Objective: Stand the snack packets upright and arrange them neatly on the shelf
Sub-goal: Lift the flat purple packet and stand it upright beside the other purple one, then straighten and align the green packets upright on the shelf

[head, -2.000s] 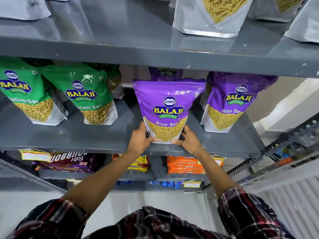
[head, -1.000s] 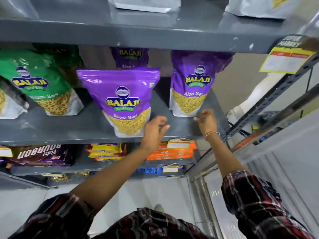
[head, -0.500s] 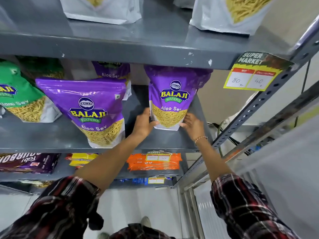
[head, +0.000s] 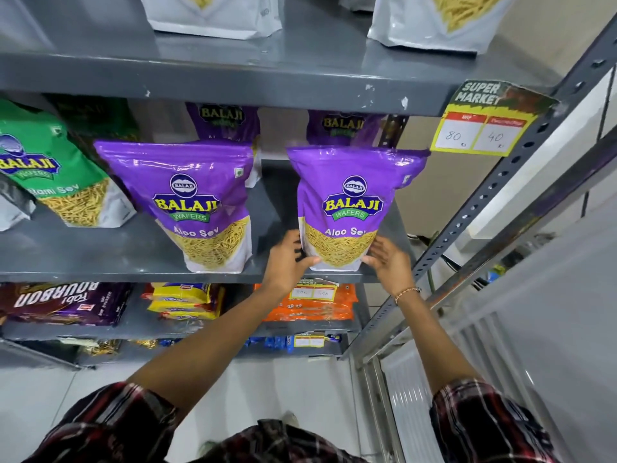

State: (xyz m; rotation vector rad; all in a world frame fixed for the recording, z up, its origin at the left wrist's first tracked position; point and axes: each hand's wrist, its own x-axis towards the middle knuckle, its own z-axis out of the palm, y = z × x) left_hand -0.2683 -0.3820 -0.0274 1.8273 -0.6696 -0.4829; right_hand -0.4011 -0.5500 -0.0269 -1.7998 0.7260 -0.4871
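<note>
Two purple Aloo Sev packets stand upright at the front of the grey middle shelf [head: 100,259]. My left hand [head: 288,259] and my right hand [head: 389,259] clasp the bottom corners of the right purple packet [head: 354,208], which sits near the shelf's front edge. The left purple packet [head: 197,208] stands free beside it. Behind them two more purple packets [head: 223,121] [head: 344,125] show their tops in the shadow. A green sev packet [head: 56,182] stands further left.
White sev packets [head: 213,15] stand on the shelf above. A price tag [head: 480,125] hangs at its right end by the perforated upright [head: 484,202]. Lower shelves hold biscuit packs [head: 63,302], yellow packs [head: 183,300] and orange packs [head: 310,304].
Both hands let go of the left purple packet and moved right onto the right purple packet. That packet has come forward towards the shelf's front edge.
</note>
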